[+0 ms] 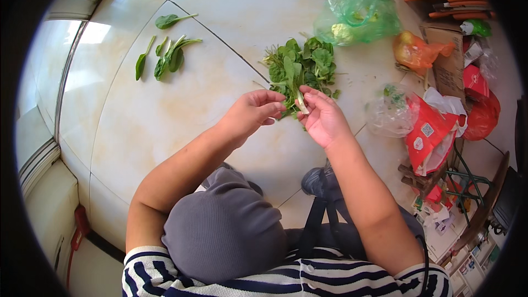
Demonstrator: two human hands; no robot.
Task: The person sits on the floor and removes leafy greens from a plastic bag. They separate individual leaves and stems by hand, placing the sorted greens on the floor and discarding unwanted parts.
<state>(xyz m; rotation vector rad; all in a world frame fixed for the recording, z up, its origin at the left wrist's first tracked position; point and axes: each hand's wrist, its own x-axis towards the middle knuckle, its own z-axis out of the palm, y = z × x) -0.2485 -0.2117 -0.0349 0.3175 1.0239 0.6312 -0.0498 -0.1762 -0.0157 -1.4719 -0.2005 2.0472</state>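
Note:
My right hand [319, 113] holds a leafy green stalk [293, 74] by its pale lower end, with the leaves pointing away from me. Close by on the left is my left hand [258, 111], fingers curled with gaps between them and nothing seen in its grasp. Beneath and beyond both hands a heap of leafy greens [321, 60] lies on the tiled floor. Farther left on the tiles rest several separate leaves: a small cluster [175, 58], a single leaf [141, 64] beside it and another leaf [167, 21] beyond.
A green plastic bag [363, 16] with pale contents lies beyond the heap. To the right are an orange bag [416, 51], a cardboard box [445, 60], a clear bag [392, 111] and a red package [433, 132]. A glass door [49, 74] borders the left side.

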